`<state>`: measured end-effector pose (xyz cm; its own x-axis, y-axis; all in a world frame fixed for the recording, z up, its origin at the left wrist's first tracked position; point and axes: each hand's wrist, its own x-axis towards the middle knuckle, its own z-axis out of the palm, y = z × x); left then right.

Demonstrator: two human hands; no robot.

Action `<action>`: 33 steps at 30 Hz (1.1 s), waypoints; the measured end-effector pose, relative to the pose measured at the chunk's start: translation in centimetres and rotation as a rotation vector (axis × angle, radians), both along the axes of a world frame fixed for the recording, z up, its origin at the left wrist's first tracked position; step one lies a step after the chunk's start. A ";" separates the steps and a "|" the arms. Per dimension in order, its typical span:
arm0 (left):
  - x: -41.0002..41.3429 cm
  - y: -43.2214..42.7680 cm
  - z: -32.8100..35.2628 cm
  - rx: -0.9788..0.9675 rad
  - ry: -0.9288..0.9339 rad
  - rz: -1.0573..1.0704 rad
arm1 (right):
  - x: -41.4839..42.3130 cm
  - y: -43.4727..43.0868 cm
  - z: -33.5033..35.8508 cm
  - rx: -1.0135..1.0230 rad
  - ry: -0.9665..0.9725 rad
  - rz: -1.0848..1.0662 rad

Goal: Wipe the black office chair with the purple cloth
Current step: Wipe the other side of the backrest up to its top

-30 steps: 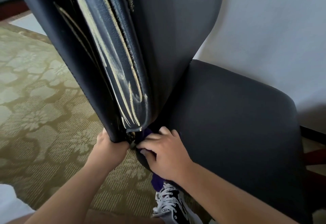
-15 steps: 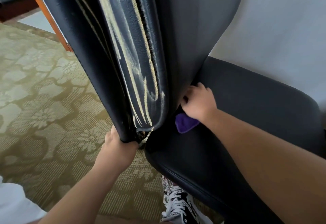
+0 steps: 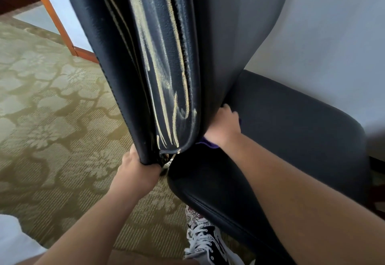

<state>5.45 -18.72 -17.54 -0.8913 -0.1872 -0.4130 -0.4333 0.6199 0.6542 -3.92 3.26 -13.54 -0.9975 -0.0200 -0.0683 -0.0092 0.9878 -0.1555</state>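
The black office chair fills the middle of the head view: its worn backrest [image 3: 170, 60], cracked with pale streaks, rises at the centre, and the seat [image 3: 291, 131] spreads to the right. My left hand [image 3: 139, 173] grips the backrest's lower edge from below. My right hand [image 3: 226, 127] presses the purple cloth [image 3: 209, 143] into the crease where backrest meets seat. Only a small purple corner shows under the wrist; the rest is hidden by my hand.
A patterned olive carpet [image 3: 52, 108] covers the floor at left. A pale wall [image 3: 333, 35] stands close behind the seat. A wooden frame post [image 3: 52, 14] leans at upper left. My laced sneaker [image 3: 204, 241] rests under the seat's front edge.
My right hand slid with the cloth from the backrest's bottom corner up along the crease toward the back of the seat. My left hand kept its grip on the backrest.
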 end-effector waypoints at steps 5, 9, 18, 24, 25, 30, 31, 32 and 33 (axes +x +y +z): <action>0.2 0.2 0.4 -0.027 0.012 -0.025 | 8.2 -3.7 -0.4 -0.234 0.165 0.166; 0.9 0.5 0.8 -0.047 0.011 0.000 | 10.3 -3.0 -1.4 -0.326 0.169 0.286; 0.1 -0.1 -0.2 0.013 0.004 -0.010 | 5.1 -0.5 -1.7 -0.324 0.233 0.289; 0.1 0.1 0.0 0.023 0.039 -0.001 | 0.4 2.1 0.4 -0.207 0.118 0.093; 0.2 0.2 0.1 0.031 0.047 0.001 | -0.5 2.7 0.4 -0.191 0.125 0.050; 0.0 0.0 -0.4 0.018 0.059 0.005 | -4.7 4.9 0.0 -0.067 0.161 -0.105; 0.0 0.1 -0.4 0.011 0.056 0.002 | -5.2 4.9 0.0 -0.057 0.158 -0.130; -0.1 0.1 -0.3 0.010 0.051 0.004 | -5.6 4.6 0.1 -0.051 0.152 -0.157; -0.1 0.1 -0.3 0.010 0.043 0.009 | -5.7 4.2 0.1 -0.049 0.142 -0.181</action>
